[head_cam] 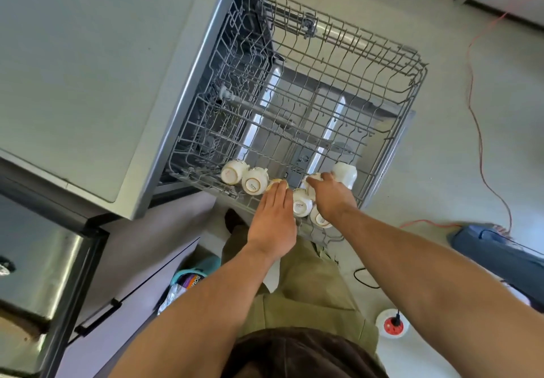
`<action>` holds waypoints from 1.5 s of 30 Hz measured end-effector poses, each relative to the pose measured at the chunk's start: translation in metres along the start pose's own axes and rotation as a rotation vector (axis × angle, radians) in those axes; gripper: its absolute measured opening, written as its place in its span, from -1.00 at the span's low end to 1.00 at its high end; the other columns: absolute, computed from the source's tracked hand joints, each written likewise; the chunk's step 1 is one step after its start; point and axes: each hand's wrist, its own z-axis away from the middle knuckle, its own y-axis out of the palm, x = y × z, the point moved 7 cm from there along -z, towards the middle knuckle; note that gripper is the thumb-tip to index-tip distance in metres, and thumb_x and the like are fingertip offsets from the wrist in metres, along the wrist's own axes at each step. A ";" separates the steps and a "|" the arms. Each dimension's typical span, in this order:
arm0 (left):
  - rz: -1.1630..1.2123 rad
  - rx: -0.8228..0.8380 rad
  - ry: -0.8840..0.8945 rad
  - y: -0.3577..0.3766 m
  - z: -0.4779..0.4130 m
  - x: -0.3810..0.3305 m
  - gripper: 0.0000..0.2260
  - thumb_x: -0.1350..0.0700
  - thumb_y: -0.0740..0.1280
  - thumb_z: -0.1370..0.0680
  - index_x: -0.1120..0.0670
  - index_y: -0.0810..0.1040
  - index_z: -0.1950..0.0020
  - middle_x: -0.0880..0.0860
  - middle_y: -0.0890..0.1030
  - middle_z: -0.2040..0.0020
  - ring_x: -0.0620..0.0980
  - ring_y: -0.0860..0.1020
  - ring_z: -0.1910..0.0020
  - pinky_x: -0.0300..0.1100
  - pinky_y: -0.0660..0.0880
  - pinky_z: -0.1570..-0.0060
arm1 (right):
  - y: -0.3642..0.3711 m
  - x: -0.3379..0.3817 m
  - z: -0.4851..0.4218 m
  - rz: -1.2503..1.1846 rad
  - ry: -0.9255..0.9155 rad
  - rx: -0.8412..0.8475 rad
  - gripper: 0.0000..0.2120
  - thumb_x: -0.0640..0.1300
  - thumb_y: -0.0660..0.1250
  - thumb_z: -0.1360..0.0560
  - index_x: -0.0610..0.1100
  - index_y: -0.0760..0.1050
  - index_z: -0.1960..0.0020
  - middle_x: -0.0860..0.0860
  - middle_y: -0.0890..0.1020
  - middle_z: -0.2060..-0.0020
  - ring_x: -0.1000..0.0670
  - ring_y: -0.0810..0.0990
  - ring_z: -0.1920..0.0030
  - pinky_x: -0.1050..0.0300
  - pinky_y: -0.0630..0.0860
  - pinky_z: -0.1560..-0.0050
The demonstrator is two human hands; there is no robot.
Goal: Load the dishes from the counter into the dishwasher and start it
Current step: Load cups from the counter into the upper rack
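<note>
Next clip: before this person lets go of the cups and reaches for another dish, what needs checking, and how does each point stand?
1. Rack pulled out: ok.
2. Left hand flat on the gold-rimmed cup: ok.
3. Right hand holding the white cup under it: cannot tell, the hand hides it.
4. Leftmost cup and its neighbour base up: ok.
5. Free space behind the cups: ok.

Upper rack (338,89) pulled out, open from above. Middle and far part bare wire with short tines, free to reach. Near edge crowded: upturned cups (254,184) in a row, white mug (346,173) at right end, left hand (272,221) flat on one, right hand (332,198) gripping another. Counter (88,68) walls off the left.
</note>
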 end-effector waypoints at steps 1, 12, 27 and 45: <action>0.010 -0.006 -0.002 0.000 0.000 0.000 -0.36 0.05 0.16 -0.65 0.18 -0.05 -0.64 0.14 -0.08 -0.65 0.11 -0.13 -0.63 0.05 -0.06 -0.60 | -0.001 0.000 -0.002 0.007 0.002 -0.011 -0.34 -0.38 0.29 -0.51 0.05 0.28 -0.52 -0.15 0.43 -0.31 -0.28 0.59 -0.14 -0.20 0.61 -0.08; -0.041 -0.022 0.020 0.009 0.010 0.004 -0.39 0.05 0.14 -0.65 0.21 0.00 -0.62 0.19 0.00 -0.64 0.15 -0.06 -0.63 0.04 -0.05 -0.59 | -0.035 -0.031 -0.007 -0.142 0.101 -0.276 -0.61 -0.18 0.23 -0.60 -0.05 0.41 -0.42 -0.09 0.49 -0.28 -0.18 0.53 -0.20 -0.08 0.57 0.02; -0.073 -0.054 0.002 0.023 0.014 0.019 -0.42 0.02 0.15 -0.65 0.20 0.08 -0.60 0.20 0.08 -0.63 0.16 0.06 -0.61 0.05 0.07 -0.58 | -0.017 -0.066 -0.043 0.048 0.191 -0.062 -0.41 0.12 0.42 -0.51 -0.10 0.32 -0.40 -0.18 0.61 -0.14 -0.22 0.43 -0.26 -0.13 0.47 -0.18; -0.100 -0.017 0.019 0.033 0.029 0.014 -0.44 0.02 0.13 -0.65 0.21 0.11 -0.60 0.20 0.05 -0.63 0.16 0.01 -0.62 0.09 0.07 -0.58 | 0.020 -0.050 0.017 -0.192 0.075 -0.157 -0.41 -0.20 0.44 -0.46 -0.14 0.26 -0.41 -0.12 0.43 -0.32 -0.19 0.38 -0.33 -0.09 0.45 -0.31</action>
